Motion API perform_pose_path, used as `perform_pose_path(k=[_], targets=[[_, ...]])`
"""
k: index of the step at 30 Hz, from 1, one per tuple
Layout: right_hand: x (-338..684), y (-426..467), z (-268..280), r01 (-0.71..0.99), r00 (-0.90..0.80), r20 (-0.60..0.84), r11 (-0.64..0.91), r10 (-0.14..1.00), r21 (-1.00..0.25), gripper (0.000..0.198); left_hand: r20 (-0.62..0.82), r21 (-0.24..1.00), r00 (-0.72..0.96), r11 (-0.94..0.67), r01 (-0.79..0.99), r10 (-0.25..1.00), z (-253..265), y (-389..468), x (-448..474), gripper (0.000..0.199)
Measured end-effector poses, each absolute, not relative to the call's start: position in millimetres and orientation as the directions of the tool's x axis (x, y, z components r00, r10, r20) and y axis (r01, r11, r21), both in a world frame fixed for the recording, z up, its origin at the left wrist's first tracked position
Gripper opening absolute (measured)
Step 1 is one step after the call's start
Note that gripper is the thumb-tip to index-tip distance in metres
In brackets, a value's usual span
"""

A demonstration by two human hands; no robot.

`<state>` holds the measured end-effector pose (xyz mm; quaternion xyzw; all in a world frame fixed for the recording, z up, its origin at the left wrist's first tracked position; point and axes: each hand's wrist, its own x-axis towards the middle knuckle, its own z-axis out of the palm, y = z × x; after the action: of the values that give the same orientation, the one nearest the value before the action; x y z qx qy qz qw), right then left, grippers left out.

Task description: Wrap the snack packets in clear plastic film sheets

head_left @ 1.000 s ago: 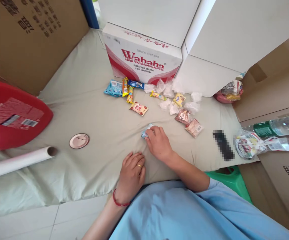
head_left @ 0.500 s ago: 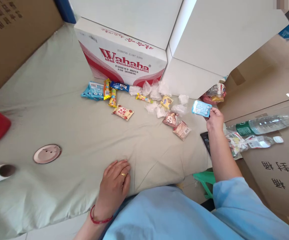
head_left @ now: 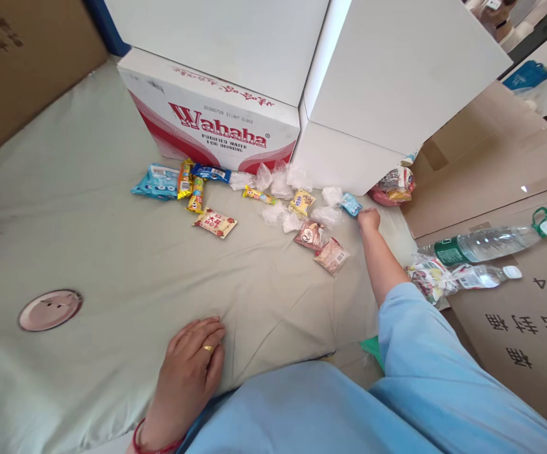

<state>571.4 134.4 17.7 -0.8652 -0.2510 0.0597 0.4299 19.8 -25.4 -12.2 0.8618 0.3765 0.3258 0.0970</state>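
Observation:
My right hand (head_left: 368, 219) reaches forward, its fingers closed on the edge of a small light blue snack packet (head_left: 350, 205). That packet is beside crumpled clear plastic wrappers (head_left: 328, 216). Near it are a yellow biscuit packet (head_left: 302, 202), a brown snack packet (head_left: 309, 234) and a pinkish-brown packet (head_left: 331, 256). My left hand (head_left: 193, 356), with a gold ring, lies flat on the pale green cloth (head_left: 136, 271), holding nothing. Ahead of it is a cream and red packet (head_left: 215, 222). Farther off are light blue packets (head_left: 157, 181), yellow snack sticks (head_left: 196, 194) and a dark blue packet (head_left: 212, 173).
A Wahaha water carton (head_left: 212, 120) and white boxes (head_left: 396, 69) stand behind the snacks. To the right, two plastic bottles (head_left: 495, 243) lie by brown cardboard (head_left: 491, 151). A pink button-shaped disc (head_left: 50, 309) is at left.
My right hand has moved forward and left with the light blue packet, down toward the wrappers. My left hand stays on the cloth. The view has shifted to the right.

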Motion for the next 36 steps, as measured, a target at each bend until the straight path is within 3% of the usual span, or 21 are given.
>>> perform_pose_path(k=[3, 6, 9, 12, 16, 20, 26, 28, 32, 34, 36], targets=[[555.2, 109.5, 28.4, 0.472, 0.85, 0.212, -0.516, 0.483, -0.715, 0.014, 0.482, 0.423, 0.5, -0.691, 0.587, 0.72, -13.0, -25.7, 19.5, 0.018], [513.8, 64.2, 34.8, 0.636, 0.715, 0.299, -0.41, 0.632, -0.654, 0.018, 0.46, 0.457, 0.493, -0.673, 0.582, 0.738, -13.2, -26.0, 19.1, 0.02], [460.3, 13.1, 31.4, 0.919, 0.208, 0.39, -0.042, 0.897, -0.393, 0.026, 0.438, 0.48, 0.491, -0.658, 0.58, 0.752, -13.6, -25.7, 19.2, 0.02], [428.5, -18.7, 20.0, 0.975, -0.058, 0.298, 0.118, 0.953, -0.189, 0.037, 0.427, 0.486, 0.496, -0.655, 0.579, 0.756, -14.3, -25.4, 19.3, 0.02], [448.1, -16.1, 2.8, 0.994, 0.051, 0.368, -0.01, 0.928, -0.111, 0.039, 0.432, 0.47, 0.505, -0.664, 0.581, 0.747, -14.3, -26.4, 19.2, 0.02], [496.0, 26.7, -3.0, 0.977, 0.197, 0.413, -0.143, 0.889, -0.159, 0.038, 0.453, 0.45, 0.506, -0.678, 0.581, 0.734, -15.0, -26.9, 19.1, 0.019], [524.3, 95.5, 13.3, 0.923, 0.373, 0.328, -0.312, 0.868, -0.225, 0.042, 0.468, 0.434, 0.511, -0.691, 0.578, 0.722, -16.5, -27.5, 18.9, 0.018], [515.3, 100.0, 18.9, 0.903, 0.419, 0.387, -0.333, 0.821, -0.272, 0.039, 0.473, 0.432, 0.503, -0.688, 0.583, 0.723, -16.0, -28.1, 19.0, 0.018], [468.3, 80.3, 20.7, 0.908, 0.396, 0.585, -0.207, 0.708, -0.364, 0.031, 0.471, 0.448, 0.499, -0.684, 0.576, 0.728, -14.6, -29.0, 19.5, 0.019], [436.4, 68.3, 17.3, 0.943, 0.228, 0.571, -0.033, 0.789, -0.33, 0.032, 0.46, 0.456, 0.499, -0.678, 0.577, 0.734, -14.4, -28.9, 19.5, 0.019], [408.0, 62.2, 12.9, 0.951, 0.013, 0.459, 0.13, 0.889, -0.279, 0.033, 0.446, 0.464, 0.496, -0.666, 0.584, 0.745, -14.8, -28.6, 19.1, 0.019]])
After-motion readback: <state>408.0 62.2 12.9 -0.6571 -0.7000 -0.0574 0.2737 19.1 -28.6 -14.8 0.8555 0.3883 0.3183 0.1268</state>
